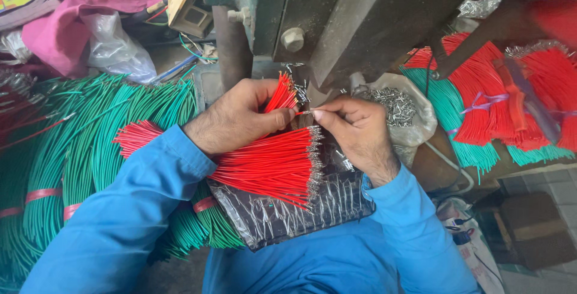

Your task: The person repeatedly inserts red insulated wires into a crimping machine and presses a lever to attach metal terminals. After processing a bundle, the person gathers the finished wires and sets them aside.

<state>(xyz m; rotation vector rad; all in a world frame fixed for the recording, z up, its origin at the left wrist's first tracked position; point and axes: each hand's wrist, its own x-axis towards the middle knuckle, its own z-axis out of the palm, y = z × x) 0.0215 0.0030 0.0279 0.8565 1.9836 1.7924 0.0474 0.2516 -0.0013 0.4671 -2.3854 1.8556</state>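
Note:
My left hand point(237, 117) grips a small bunch of short red wires point(280, 94) that fan upward toward the machine. My right hand point(354, 129) pinches a single red wire by its end, close to the left thumb, just under the dark metal press point(336, 18). Below both hands lies a fanned pile of red wires with metal terminal tips point(270, 165), resting on a black plastic-wrapped pad point(300, 210) on my lap. Both arms wear blue sleeves.
Large bundles of green wire point(90, 144) tied with pink bands lie at the left. Red and green wire bundles point(499, 102) are stacked at the right. A clear bag of metal terminals point(396, 105) sits behind my right hand. Pink cloth point(72, 18) and a plastic bag lie at the back left.

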